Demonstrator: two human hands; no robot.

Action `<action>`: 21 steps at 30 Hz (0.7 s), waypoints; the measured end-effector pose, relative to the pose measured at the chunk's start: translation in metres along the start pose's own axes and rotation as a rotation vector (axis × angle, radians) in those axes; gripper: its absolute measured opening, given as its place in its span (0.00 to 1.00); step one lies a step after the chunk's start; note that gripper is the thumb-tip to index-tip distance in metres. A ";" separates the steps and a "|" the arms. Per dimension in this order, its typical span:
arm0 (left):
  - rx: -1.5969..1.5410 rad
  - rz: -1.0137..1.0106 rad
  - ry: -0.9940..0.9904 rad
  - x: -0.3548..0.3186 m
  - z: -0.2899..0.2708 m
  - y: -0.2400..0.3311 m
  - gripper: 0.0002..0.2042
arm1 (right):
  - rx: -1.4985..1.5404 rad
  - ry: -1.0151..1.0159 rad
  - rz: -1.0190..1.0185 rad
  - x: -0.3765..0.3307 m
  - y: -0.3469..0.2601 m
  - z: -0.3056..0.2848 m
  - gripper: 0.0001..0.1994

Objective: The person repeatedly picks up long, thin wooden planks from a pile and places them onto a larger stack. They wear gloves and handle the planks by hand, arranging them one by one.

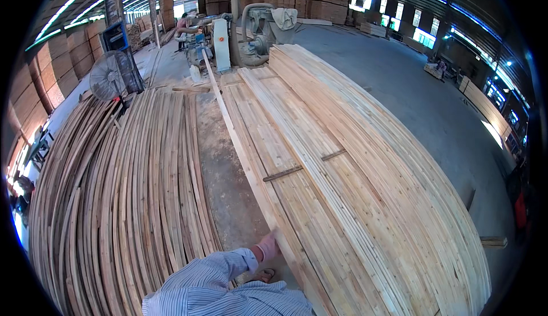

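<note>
A long pale wooden board runs from the bottom of the view to the machine at the far end. My left hand, in a pinkish glove, grips the board's left edge, its fingertips partly hidden by the wood. A striped sleeve covers that arm. Just right of the board lies a broad stack of pale planks, with a small dark cross stick lying across a lower layer. My right hand does not show; more striped cloth fills the bottom edge.
Rough, narrow wood strips lie in a large pile on the left. A standing fan is behind them. Beyond the board's far end stand a white-and-blue machine, a dust collector and another person. Sawdust covers the floor gap.
</note>
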State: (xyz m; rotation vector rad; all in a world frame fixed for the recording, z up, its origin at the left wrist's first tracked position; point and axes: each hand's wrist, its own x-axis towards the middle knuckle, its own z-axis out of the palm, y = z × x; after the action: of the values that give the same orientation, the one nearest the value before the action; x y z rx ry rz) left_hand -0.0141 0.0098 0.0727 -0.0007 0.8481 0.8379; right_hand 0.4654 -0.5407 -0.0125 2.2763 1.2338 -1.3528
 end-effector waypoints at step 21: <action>0.359 0.275 0.173 0.028 -0.020 0.127 0.21 | 0.038 0.397 0.104 -0.177 -0.090 -0.066 0.19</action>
State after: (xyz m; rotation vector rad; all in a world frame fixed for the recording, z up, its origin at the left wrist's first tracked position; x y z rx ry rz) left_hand -0.1003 0.1089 0.0803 0.3702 1.1705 0.9402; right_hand 0.3996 -0.5450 0.1861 2.6836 1.1803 -0.9235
